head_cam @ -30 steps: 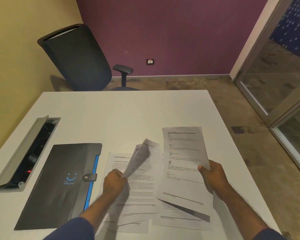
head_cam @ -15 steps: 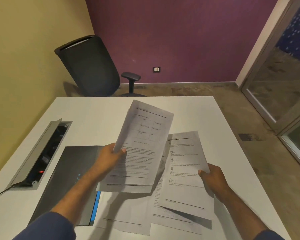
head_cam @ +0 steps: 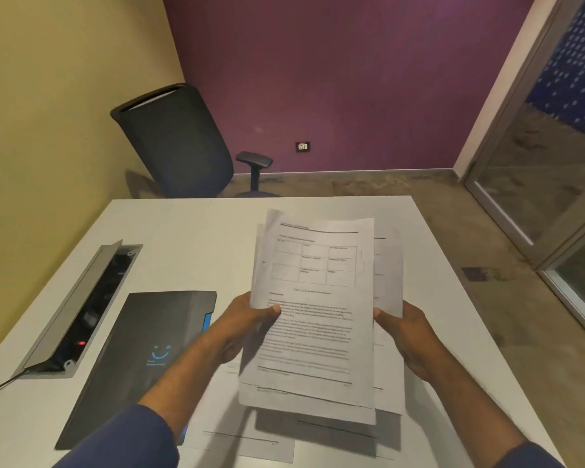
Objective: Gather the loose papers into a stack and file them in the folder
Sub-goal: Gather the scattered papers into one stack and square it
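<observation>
From my remote seat I see both hands holding a bundle of printed papers (head_cam: 313, 319) upright above the white table (head_cam: 196, 238) — the left hand (head_cam: 247, 327) grips the bundle's left edge, thumb curled over the front sheet and fingers hidden behind it, while the right hand (head_cam: 407, 336) grips the right edge the same way, thumb on the front. The sheets are unevenly aligned, their edges fanned at the top and right. More loose sheets (head_cam: 250, 444) lie flat on the table beneath the bundle, near the front edge. The dark folder (head_cam: 142, 359) rests closed on the table just left of the left forearm — beyond it, further left, sits an open cable tray (head_cam: 81, 312). A black office chair (head_cam: 176, 143) stands at the far wall.
</observation>
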`<move>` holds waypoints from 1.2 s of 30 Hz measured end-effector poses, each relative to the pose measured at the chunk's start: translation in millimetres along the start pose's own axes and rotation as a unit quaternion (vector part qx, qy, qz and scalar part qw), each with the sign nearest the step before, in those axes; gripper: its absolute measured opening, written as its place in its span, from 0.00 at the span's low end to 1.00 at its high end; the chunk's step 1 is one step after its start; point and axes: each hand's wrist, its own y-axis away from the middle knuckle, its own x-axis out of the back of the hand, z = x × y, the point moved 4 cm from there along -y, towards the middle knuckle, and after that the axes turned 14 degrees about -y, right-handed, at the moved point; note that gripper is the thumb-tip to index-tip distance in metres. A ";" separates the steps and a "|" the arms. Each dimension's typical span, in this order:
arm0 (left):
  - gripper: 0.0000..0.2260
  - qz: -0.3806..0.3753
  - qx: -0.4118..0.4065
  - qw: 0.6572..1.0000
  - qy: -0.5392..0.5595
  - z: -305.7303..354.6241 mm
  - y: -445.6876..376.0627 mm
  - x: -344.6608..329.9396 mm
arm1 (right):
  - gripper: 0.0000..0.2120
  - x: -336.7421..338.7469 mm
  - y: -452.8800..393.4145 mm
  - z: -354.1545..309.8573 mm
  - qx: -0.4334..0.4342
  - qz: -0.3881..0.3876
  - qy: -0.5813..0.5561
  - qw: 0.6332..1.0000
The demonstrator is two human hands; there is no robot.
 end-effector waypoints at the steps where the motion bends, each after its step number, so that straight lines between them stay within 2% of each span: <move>1: 0.15 0.001 -0.001 1.000 0.000 -1.2 -1.0 -6.5 | 0.16 -5.6 3.5 -3.0 -0.011 -0.022 -0.019 1.000; 4: 0.14 -0.002 0.003 1.000 -0.001 -5.0 -2.0 -18.5 | 0.11 -15.1 11.7 -9.7 -0.028 -0.059 -0.036 0.997; 8: 0.17 -0.073 0.016 0.997 0.026 -9.9 -1.3 -26.4 | 0.11 -18.1 18.1 -14.1 -0.032 -0.062 -0.038 0.997; 12: 0.18 -0.143 0.001 0.985 0.096 -5.0 0.0 -30.2 | 0.10 -26.9 21.9 -16.9 -0.013 -0.056 0.022 0.998; 14: 0.19 -0.170 -0.013 0.979 0.108 -0.9 1.0 -32.3 | 0.20 -30.3 22.4 -16.5 -0.031 -0.032 0.019 0.999; 15: 0.20 -0.166 -0.019 0.980 0.107 0.9 0.8 -31.7 | 0.27 -31.3 20.1 -15.9 -0.042 -0.033 -0.005 0.999; 17: 0.22 -0.121 -0.039 0.987 0.099 3.8 -1.1 -26.1 | 0.36 -35.9 15.7 -19.0 -0.039 -0.097 -0.074 0.992; 18: 0.22 -0.094 -0.055 0.990 0.091 5.1 -1.9 -22.5 | 0.37 -38.5 16.1 -22.8 -0.030 -0.133 -0.097 0.986; 20: 0.24 -0.045 -0.088 0.993 0.060 8.4 -2.5 -16.2 | 0.32 -42.6 18.8 -29.8 -0.005 -0.166 -0.061 0.984; 23: 0.22 0.014 -0.124 0.992 0.016 11.4 -2.3 -12.7 | 0.18 -41.6 14.4 -28.6 0.057 -0.124 0.065 0.989; 25: 0.18 0.034 -0.145 0.989 0.007 10.5 -2.0 -14.7 | 0.11 -38.5 10.5 -22.4 0.090 -0.072 0.069 0.991; 27: 0.15 0.065 -0.153 0.986 -0.003 8.0 -0.9 -16.1 | 0.09 -34.8 11.0 -15.7 0.119 -0.025 0.052 0.991; 30: 0.15 0.072 -0.151 0.986 -0.016 -1.5 1.1 -18.9 | 0.12 -30.2 15.9 -1.6 0.145 0.004 0.067 0.987; 33: 0.17 0.047 -0.127 0.990 -0.032 -25.1 2.1 -24.4 | 0.10 -19.1 17.5 25.1 0.111 0.023 0.059 0.992; 36: 0.16 0.036 -0.070 0.997 -0.028 -59.1 4.6 -34.4 | 0.11 -10.0 21.1 52.9 0.064 0.028 0.062 0.996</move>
